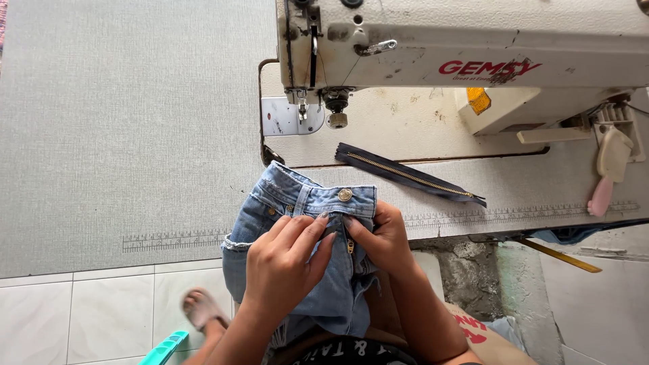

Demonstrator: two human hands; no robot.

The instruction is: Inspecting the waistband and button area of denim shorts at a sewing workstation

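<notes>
- One pair of jeans sits at the table edge, both hands on its fly.
- Left hand curled, fingers pinching the denim.
- Right hand closed on the fly flap, touching the left.
- One loose zipper lies beyond the right hand.
- One sewing machine farther off.

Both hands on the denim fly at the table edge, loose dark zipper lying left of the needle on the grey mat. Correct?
Not quite: the loose dark zipper lies right of the needle, in front of the machine arm, as the head view shows. The left hand and right hand both grip the denim at the fly.
</notes>
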